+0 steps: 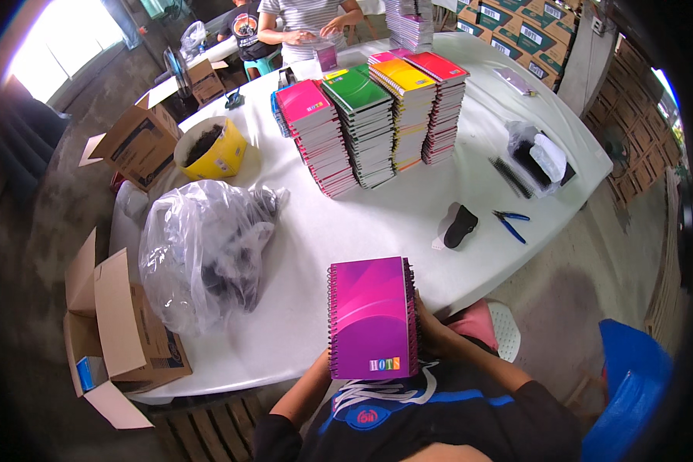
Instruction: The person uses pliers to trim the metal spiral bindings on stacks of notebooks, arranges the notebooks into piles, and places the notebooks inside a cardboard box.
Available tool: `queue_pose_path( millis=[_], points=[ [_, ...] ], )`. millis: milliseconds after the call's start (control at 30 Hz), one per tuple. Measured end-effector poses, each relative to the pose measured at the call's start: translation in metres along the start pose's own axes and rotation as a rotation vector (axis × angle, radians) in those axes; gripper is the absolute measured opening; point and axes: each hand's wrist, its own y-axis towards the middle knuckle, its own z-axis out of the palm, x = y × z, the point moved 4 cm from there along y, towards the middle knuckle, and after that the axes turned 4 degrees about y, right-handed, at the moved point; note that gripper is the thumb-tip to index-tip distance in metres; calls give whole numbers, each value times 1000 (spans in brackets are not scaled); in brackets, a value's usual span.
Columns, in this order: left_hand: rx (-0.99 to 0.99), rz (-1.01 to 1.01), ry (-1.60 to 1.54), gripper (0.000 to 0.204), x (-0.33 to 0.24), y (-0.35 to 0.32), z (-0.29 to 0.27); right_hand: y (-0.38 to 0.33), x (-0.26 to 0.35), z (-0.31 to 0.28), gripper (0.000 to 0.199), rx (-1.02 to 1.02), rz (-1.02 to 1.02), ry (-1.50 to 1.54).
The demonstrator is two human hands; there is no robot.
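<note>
Notebooks [368, 316] with pink-and-purple covers sit in a bundle held up before our chest, at the near edge of the worktop [346, 231]. Wire coils show along both the left and right sides of the bundle, and the top cover faces up toward us. Our right hand [431, 333] is clamped on the bundle's right side; our left forearm [304, 389] runs up to its lower left corner, but the hand there is hidden, so we cannot tell its grip.

Toward the right edge of the worktop we have a small black object [460, 226], blue-handled pliers [510, 225] beside it, and farther along that edge dark wire coils [510, 177] next to a clear plastic bag [550, 158]. Past the middle, toward the far edge, tall notebook stacks stand side by side: pink [304, 100], green [358, 88], yellow [402, 75] and red [439, 68].

By the left edge we see a big clear bag [200, 239] with dark contents and a yellow bin [227, 164]. An open carton [122, 323] stands just off the near left corner. Across the far edge, a person in a striped shirt [300, 19] works with both hands.
</note>
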Motion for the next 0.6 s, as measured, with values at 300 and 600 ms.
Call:
queue_pose_path(
  millis=[300, 600],
  points=[
    [64, -46, 22, 37, 3, 19, 7, -17, 26, 11, 83, -83, -156, -37],
    [137, -25, 102, 37, -6, 57, 32, -8, 94, 19, 62, 77, -413, 3]
  ],
)
